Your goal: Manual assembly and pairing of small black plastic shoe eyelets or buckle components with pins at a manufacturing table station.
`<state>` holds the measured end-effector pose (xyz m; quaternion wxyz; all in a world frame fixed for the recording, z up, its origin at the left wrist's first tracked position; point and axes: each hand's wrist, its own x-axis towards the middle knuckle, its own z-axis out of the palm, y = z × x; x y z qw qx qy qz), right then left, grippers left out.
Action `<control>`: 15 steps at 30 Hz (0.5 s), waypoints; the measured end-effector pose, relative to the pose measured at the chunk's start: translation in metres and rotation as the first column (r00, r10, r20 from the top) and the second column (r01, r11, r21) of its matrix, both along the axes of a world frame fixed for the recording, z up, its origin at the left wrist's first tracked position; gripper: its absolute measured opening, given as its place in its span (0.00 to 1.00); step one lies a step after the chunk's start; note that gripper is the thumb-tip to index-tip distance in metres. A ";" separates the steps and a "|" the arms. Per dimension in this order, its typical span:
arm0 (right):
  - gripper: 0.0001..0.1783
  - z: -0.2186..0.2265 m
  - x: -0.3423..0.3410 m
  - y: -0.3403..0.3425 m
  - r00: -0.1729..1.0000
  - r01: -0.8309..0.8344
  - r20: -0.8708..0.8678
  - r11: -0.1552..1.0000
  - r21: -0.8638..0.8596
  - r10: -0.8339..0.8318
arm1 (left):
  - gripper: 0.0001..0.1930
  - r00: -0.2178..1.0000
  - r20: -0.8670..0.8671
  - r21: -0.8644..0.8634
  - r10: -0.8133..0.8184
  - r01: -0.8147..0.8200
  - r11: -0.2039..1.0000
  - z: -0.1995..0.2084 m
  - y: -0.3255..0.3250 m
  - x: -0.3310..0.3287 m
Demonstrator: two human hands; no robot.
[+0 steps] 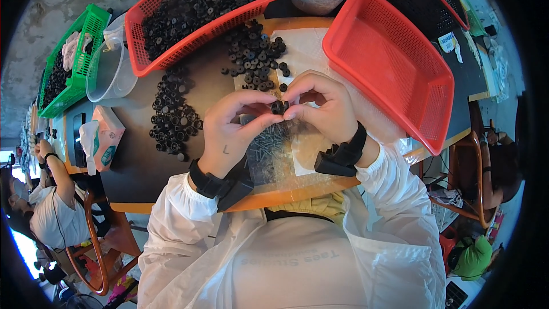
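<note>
A small black round plastic part (pixel 279 107) is pinched between the fingertips of both hands above the table. My left hand (pixel 234 117) grips it from the left with thumb and forefinger, and my right hand (pixel 323 103) does the same from the right. Its finer details are hidden by the fingers. Beneath the hands lies a pile of metal screws (pixel 267 146). Beyond them is a heap of black disc-shaped parts with centre holes (pixel 257 57). Left of my left hand, black ring-shaped caps (pixel 171 117) are spread over the dark tabletop (pixel 134 166).
A red basket (pixel 134 51) full of black parts stands at the back left. Another red basket (pixel 389 34) stands at the right, a clear tub (pixel 311 3) between them. A tissue box (pixel 108 137), clear container (pixel 94 74) and green basket (pixel 86 51) sit left. Other people sit nearby.
</note>
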<state>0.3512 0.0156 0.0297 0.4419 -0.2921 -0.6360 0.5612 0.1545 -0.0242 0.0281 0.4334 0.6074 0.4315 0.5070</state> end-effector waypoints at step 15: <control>0.14 -0.005 0.001 -0.001 1.000 -0.009 -0.024 0.993 0.119 0.012 | 0.15 0.999 -0.036 0.168 -0.009 0.014 0.986 0.000 0.002 -0.001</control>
